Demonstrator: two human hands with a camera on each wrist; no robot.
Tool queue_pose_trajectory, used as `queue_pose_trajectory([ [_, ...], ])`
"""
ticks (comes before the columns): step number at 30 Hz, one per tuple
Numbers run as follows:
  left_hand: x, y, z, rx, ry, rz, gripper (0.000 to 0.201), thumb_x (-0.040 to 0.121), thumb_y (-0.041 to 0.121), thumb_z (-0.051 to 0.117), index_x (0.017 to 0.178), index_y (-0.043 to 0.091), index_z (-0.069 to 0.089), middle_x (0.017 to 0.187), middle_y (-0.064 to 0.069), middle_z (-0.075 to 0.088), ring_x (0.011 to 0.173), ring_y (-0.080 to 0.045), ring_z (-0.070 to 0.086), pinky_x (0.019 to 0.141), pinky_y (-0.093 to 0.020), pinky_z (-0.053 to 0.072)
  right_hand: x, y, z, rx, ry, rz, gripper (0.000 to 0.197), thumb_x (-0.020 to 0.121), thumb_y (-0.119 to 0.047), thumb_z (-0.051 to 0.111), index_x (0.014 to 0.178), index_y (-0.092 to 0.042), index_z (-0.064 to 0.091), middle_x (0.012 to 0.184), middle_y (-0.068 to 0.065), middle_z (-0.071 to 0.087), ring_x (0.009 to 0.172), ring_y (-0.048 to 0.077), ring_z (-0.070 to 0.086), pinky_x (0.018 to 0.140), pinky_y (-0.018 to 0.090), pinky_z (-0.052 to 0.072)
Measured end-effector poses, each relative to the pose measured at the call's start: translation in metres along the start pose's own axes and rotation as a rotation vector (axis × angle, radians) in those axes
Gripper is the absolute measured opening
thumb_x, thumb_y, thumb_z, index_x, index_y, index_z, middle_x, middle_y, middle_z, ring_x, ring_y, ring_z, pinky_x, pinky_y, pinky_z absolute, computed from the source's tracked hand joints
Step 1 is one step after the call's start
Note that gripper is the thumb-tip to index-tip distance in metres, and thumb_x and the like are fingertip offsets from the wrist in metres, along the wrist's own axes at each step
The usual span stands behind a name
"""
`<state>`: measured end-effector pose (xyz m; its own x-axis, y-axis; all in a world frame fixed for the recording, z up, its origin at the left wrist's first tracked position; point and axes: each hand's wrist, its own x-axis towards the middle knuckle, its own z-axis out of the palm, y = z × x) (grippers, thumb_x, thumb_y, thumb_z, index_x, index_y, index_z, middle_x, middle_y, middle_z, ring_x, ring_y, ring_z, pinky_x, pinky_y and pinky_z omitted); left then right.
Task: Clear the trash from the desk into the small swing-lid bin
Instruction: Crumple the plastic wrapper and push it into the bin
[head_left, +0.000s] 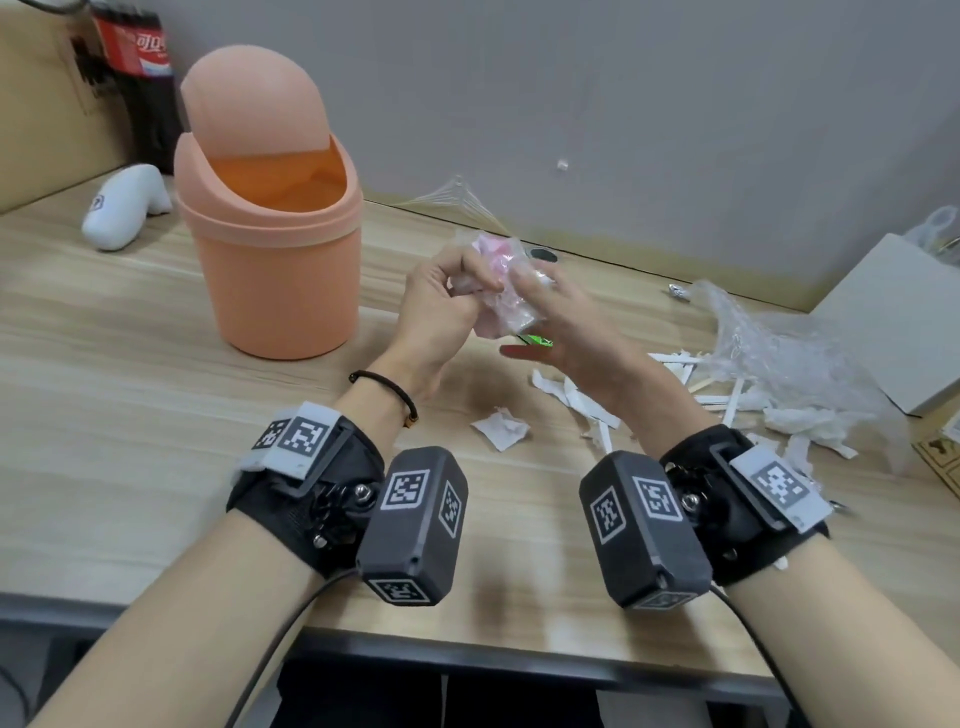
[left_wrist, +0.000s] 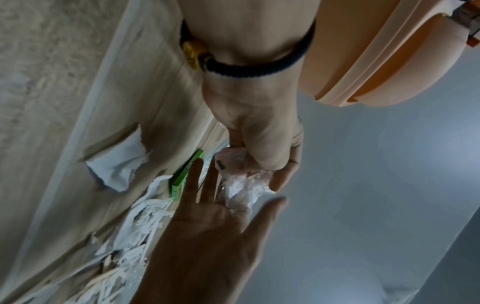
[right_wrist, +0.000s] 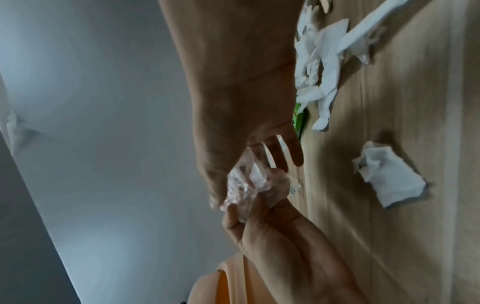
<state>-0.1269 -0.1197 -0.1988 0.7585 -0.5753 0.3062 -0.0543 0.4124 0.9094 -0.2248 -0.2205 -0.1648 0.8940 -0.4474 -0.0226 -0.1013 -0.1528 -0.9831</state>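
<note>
A crumpled clear and pink plastic wrapper (head_left: 496, 265) is held above the desk, right of the peach swing-lid bin (head_left: 270, 270), whose lid is tilted up and leaves the mouth uncovered. My left hand (head_left: 467, 280) grips the wrapper with curled fingers and thumb. My right hand (head_left: 530, 306) touches it from the right with straight, spread fingers. In the left wrist view the left hand (left_wrist: 272, 172) clutches the wrapper (left_wrist: 241, 185) while the right hand (left_wrist: 223, 205) lies flat against it. The right wrist view shows the wrapper (right_wrist: 246, 185) between both hands.
A green packet (head_left: 537, 341) lies under my right hand. A torn paper scrap (head_left: 501, 428), a heap of paper strips (head_left: 727, 395) and a clear plastic bag (head_left: 779, 353) cover the right side. A white box (head_left: 904, 322) stands far right; a cola bottle (head_left: 140, 78) behind the bin.
</note>
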Motion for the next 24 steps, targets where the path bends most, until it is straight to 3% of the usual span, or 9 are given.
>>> queue_pose_trajectory([
  [3,0.000,-0.003,0.000,0.041,-0.006,0.041,0.053,0.071,-0.025,0.049,0.051,0.023,0.055,0.090,0.000,0.064,0.075,-0.016,0.066,0.060,-0.026,0.051,-0.002,0.001,0.007,0.037,0.029,-0.026,0.042,0.092,-0.029,0.066,0.128,-0.013,0.054,0.085,-0.002,0.069,0.077,0.015,0.069,0.091,0.043,0.056],
  [5,-0.001,-0.002,0.000,0.071,-0.013,0.070,0.043,0.068,-0.023,0.053,0.055,0.017,0.052,0.085,0.004,0.054,0.079,-0.015,0.062,0.065,-0.028,0.054,-0.001,0.004,0.016,0.070,0.073,-0.032,0.041,0.091,-0.023,0.067,0.128,-0.010,0.053,0.090,0.004,0.069,0.082,0.019,0.070,0.092,0.045,0.056],
  [8,-0.006,0.001,0.003,0.048,-0.054,0.057,0.027,0.066,-0.012,0.056,0.072,0.014,0.059,0.094,-0.005,0.055,0.080,-0.011,0.061,0.055,-0.026,0.050,0.003,0.008,0.023,0.022,0.152,-0.037,0.057,0.089,-0.024,0.070,0.138,-0.011,0.043,0.093,0.008,0.069,0.073,0.019,0.070,0.084,0.044,0.055],
  [10,-0.008,0.004,0.004,0.003,-0.119,0.014,0.052,0.068,-0.018,0.046,0.097,0.018,0.070,0.121,-0.011,0.057,0.091,-0.012,0.067,0.061,-0.023,0.052,0.004,0.008,0.021,0.020,0.191,-0.067,0.050,0.091,-0.018,0.068,0.135,-0.010,0.046,0.087,0.010,0.068,0.064,0.016,0.065,0.069,0.032,0.057],
  [13,-0.007,0.007,0.004,-0.050,-0.235,-0.039,0.084,0.070,-0.017,0.040,0.128,0.042,0.056,0.137,-0.001,0.051,0.113,-0.017,0.062,0.082,-0.026,0.053,0.001,0.008,0.013,0.060,0.249,-0.094,0.024,0.092,-0.005,0.063,0.108,-0.022,0.060,0.083,0.007,0.068,0.060,0.015,0.063,0.059,0.025,0.053],
  [15,-0.006,0.009,0.003,-0.102,-0.203,-0.100,0.063,0.082,-0.001,0.045,0.128,0.041,0.053,0.132,-0.002,0.053,0.109,-0.018,0.061,0.090,-0.030,0.052,0.001,0.013,0.007,0.110,0.293,-0.070,0.034,0.090,0.008,0.055,0.092,-0.025,0.063,0.074,0.001,0.068,0.055,0.014,0.060,0.060,0.028,0.051],
  [18,-0.005,0.008,0.003,-0.040,-0.112,-0.203,0.033,0.084,0.025,0.056,0.117,0.026,0.061,0.124,-0.005,0.062,0.103,-0.019,0.065,0.092,-0.036,0.053,0.004,0.018,-0.002,0.139,0.338,-0.026,0.042,0.083,0.015,0.048,0.089,-0.021,0.068,0.072,0.004,0.067,0.065,0.024,0.055,0.069,0.039,0.043],
  [21,-0.005,0.004,0.005,0.018,-0.150,-0.228,0.019,0.089,0.025,0.063,0.108,0.020,0.065,0.116,-0.011,0.068,0.093,-0.020,0.069,0.090,-0.039,0.056,0.003,0.012,-0.004,0.110,0.302,-0.046,0.036,0.085,0.012,0.054,0.090,-0.019,0.071,0.091,0.015,0.070,0.080,0.032,0.062,0.076,0.044,0.050],
  [24,-0.006,0.002,0.004,0.018,-0.212,-0.223,0.027,0.092,0.017,0.064,0.118,0.013,0.060,0.116,-0.012,0.067,0.093,-0.016,0.068,0.085,-0.032,0.056,0.000,0.002,-0.005,-0.020,0.228,-0.115,0.023,0.087,0.001,0.064,0.090,-0.021,0.072,0.099,0.015,0.072,0.089,0.029,0.071,0.078,0.042,0.058],
])
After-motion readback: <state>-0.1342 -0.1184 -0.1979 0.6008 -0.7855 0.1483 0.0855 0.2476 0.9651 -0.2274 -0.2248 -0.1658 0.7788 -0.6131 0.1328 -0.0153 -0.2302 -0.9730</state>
